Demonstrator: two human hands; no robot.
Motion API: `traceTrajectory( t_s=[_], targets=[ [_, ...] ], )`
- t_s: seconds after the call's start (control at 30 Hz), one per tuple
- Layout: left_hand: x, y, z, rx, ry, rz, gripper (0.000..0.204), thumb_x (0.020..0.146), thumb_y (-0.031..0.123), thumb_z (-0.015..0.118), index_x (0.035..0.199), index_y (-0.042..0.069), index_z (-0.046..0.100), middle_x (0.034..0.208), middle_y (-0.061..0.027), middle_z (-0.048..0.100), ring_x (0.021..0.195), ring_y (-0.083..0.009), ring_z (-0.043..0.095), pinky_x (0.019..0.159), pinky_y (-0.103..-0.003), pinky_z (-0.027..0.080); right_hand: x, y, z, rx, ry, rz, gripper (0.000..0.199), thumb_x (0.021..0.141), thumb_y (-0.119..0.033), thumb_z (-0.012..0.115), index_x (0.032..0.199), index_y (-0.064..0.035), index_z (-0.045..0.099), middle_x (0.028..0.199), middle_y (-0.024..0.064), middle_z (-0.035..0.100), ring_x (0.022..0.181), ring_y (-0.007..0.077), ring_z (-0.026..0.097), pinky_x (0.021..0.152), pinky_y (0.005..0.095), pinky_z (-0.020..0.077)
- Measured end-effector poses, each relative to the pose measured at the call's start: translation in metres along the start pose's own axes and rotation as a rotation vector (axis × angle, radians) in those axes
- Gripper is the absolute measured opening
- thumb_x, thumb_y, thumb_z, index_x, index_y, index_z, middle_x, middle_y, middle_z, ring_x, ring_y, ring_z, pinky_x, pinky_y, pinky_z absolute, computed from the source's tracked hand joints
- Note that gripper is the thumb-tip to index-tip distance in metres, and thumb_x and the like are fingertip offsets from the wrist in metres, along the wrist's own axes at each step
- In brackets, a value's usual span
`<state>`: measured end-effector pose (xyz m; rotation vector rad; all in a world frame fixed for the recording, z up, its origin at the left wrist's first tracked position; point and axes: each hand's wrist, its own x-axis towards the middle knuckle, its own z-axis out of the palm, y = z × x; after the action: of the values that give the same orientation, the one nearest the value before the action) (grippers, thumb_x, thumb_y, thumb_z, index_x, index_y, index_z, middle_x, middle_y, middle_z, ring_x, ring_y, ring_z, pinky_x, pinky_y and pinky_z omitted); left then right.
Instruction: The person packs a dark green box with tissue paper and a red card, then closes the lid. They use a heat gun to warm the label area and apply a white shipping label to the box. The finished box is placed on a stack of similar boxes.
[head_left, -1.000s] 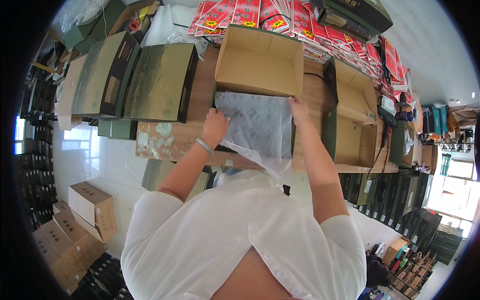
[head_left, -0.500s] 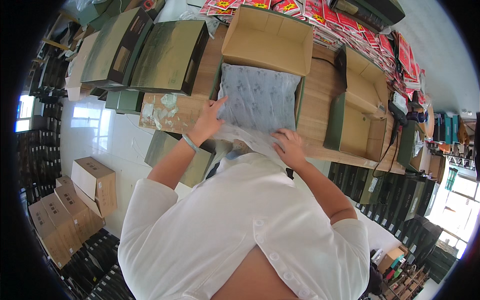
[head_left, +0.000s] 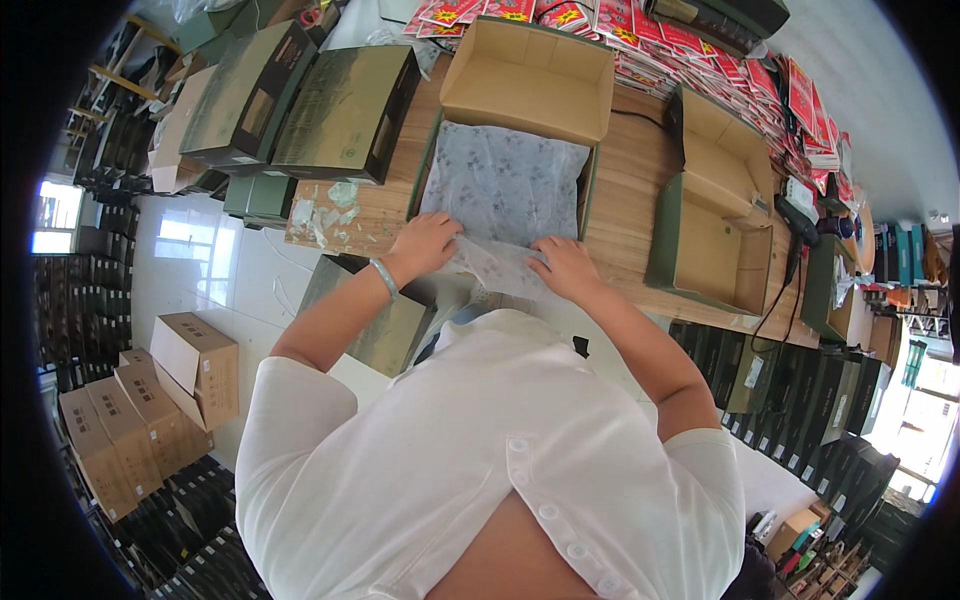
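Observation:
A sheet of white tissue paper (head_left: 505, 185) with a grey printed pattern covers what lies in an open shoe box; the contents under it are hidden. The box's tan-lined lid (head_left: 527, 85) stands raised at the far side. At the near edge, a loose flap of the paper hangs toward me. My left hand (head_left: 425, 245) is closed on the flap's left side, fingers bent over the near left corner of the box. On the flap's right side my right hand (head_left: 566, 268) is closed too, thumb and fingers pinching the paper.
Another open, green-sided box (head_left: 715, 240) stands to the right, beside a black handheld device (head_left: 797, 210) with a cord. Closed boxes (head_left: 345, 110) are stacked at the left, near plastic scraps (head_left: 325, 215). Red printed packets (head_left: 690, 60) line the back. Cartons (head_left: 195, 365) stand on the floor.
My left hand has come down from the paper's left side to the near edge. My right hand has shifted slightly up and left. The paper's near flap is now drawn between both hands.

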<state>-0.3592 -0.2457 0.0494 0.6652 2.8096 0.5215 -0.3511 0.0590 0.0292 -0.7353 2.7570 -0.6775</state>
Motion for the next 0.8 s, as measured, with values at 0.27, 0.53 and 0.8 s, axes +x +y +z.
traceTrajectory(
  t_s=[0.27, 0.53, 0.8],
  targets=[
    [0.02, 0.005, -0.024, 0.115, -0.233, -0.094, 0.051, 0.095, 0.056, 0.047, 0.109, 0.009, 0.059, 0.1, -0.0161, 0.067, 0.102, -0.0344, 0.059, 0.091, -0.045, 0.042, 0.013, -0.016, -0.014, -0.065, -0.223, 0.152, 0.052, 0.091, -0.049, 0.059, 0.118, -0.0045, 0.061, 0.111, 0.0189, 0.066, 0.107, 0.0363, 0.06, 0.094, 0.0469, 0.0445],
    [0.008, -0.023, -0.016, 0.097, -0.287, -0.088, 0.061, 0.093, 0.064, 0.043, 0.113, 0.009, 0.061, 0.1, -0.0161, 0.067, 0.105, -0.033, 0.057, 0.098, -0.044, 0.035, 0.015, -0.019, -0.023, 0.102, -0.312, 0.315, 0.061, 0.089, -0.056, 0.057, 0.12, -0.003, 0.057, 0.107, 0.021, 0.066, 0.106, 0.038, 0.061, 0.093, 0.047, 0.0458],
    [0.002, -0.037, -0.02, 0.134, -0.219, -0.094, 0.072, 0.085, 0.073, 0.047, 0.107, 0.009, 0.071, 0.11, -0.0111, 0.064, 0.116, -0.027, 0.048, 0.1, -0.043, 0.03, -0.008, 0.007, -0.013, 0.117, -0.161, 0.169, 0.063, 0.092, -0.055, 0.053, 0.127, -0.003, 0.052, 0.112, 0.0182, 0.066, 0.114, 0.0368, 0.056, 0.102, 0.0493, 0.038]
  ],
)
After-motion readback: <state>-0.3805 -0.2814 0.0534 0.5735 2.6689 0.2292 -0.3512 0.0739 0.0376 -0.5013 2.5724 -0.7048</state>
